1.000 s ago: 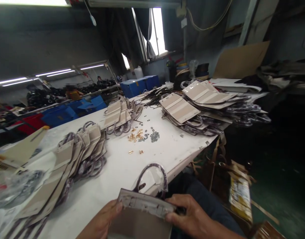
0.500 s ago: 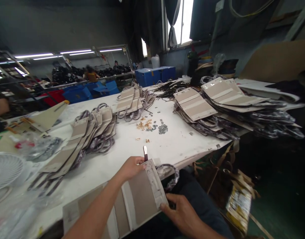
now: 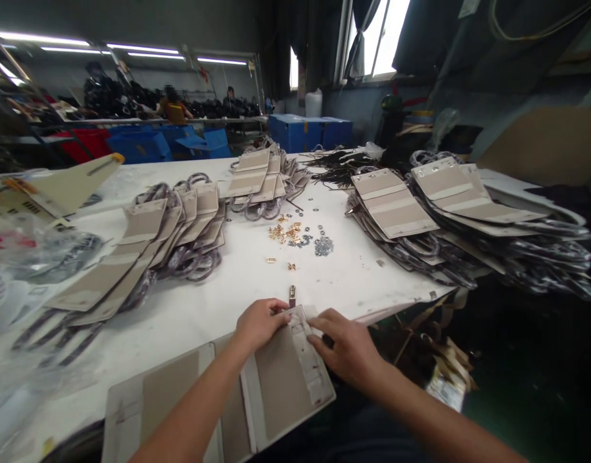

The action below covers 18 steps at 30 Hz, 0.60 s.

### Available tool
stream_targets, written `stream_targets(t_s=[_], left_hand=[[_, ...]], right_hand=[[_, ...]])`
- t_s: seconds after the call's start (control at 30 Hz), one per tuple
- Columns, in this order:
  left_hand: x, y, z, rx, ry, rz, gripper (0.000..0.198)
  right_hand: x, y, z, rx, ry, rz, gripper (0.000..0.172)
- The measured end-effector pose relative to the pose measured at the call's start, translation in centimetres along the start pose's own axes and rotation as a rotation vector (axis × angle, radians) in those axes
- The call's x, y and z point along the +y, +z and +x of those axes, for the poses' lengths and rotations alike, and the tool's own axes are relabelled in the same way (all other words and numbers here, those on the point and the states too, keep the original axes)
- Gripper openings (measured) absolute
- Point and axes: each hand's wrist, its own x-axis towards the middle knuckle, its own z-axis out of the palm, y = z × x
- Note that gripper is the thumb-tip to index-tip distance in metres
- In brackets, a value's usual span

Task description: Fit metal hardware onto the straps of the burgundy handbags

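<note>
A beige bag panel [image 3: 283, 379] lies tilted across my lap and the table's near edge, its inner side up, with pale strips across it. My left hand [image 3: 259, 328] pinches its far edge beside a short dark strap tab with a metal fitting [image 3: 292, 294], which sticks out past that edge. My right hand [image 3: 348, 347] is bent over the same end of the panel, its thumb and fingers closed at the edge close to the left fingertips. What lies under the right fingers is hidden. Beyond the tab are gold metal fittings [image 3: 285, 233] and a heap of grey washers [image 3: 323, 245].
Stacks of similar panels with plastic-wrapped handles lie at the left [image 3: 145, 222], the back middle [image 3: 249, 173] and the right [image 3: 394, 202] of the white table [image 3: 247, 273]. Black cords [image 3: 338, 167] lie at the back. Clear plastic bags [image 3: 49, 251] sit at far left.
My right hand has moved up from the panel's near right corner to its far edge, next to my left hand. The panel has turned slightly, and the view has shifted.
</note>
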Motion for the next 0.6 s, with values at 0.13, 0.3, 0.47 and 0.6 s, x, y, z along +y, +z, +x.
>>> stream_targets(t_s=[0.13, 0.3, 0.47, 0.6], left_hand=[[0.6, 0.1, -0.9, 0.097, 0.024, 0.062, 0.023], [0.3, 1.9, -4.0, 0.318, 0.205, 0.251, 0.019], [-1.6, 5.6, -7.8, 0.497, 0.44, 0.526, 0.044], [-2.2, 6.7, -8.3, 0.478, 0.413, 0.645, 0.051]], right_hand=[[-0.7, 1.9, 3.2, -0.136, 0.03, -0.224, 0.033], [-0.3, 3.2, 2.9, -0.124, 0.059, -0.292, 0.036], [-0.2, 3.3, 2.7, -0.119, 0.036, -0.286, 0.037], [-0.1, 3.5, 2.8, -0.107, 0.015, -0.3, 0.037]])
